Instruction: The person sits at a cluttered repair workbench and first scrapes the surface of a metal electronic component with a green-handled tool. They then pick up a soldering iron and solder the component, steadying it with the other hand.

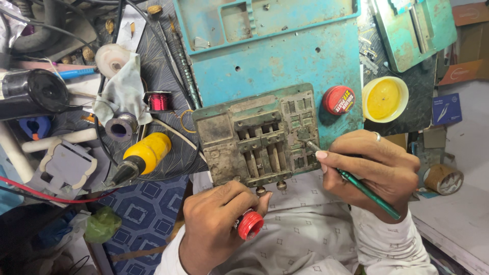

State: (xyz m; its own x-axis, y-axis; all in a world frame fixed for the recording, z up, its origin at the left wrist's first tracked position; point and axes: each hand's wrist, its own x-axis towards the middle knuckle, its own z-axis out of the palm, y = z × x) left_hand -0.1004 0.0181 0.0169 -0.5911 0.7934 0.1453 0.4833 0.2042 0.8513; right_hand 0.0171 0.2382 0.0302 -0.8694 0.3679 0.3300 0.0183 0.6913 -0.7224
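My left hand [216, 216] is closed round a small bottle with a red cap [250, 224], just below the front edge of a worn metal holding jig [257, 135]. In my right hand [374, 170] I grip a thin green-handled tool [364, 188] like a pen, its metal tip touching the right side of the jig. The jig lies on a scuffed turquoise work mat [285, 56]. A round red tin [338, 100] and an open yellow tub [385, 99] stand just right of the jig.
To the left lie a yellow-handled tool [142, 155], a spool of red wire [158, 101], a crumpled cloth [124, 89], a black cylinder [33, 92] and cables. A second teal jig [415, 30] sits at the back right; a tape roll [443, 179] at right.
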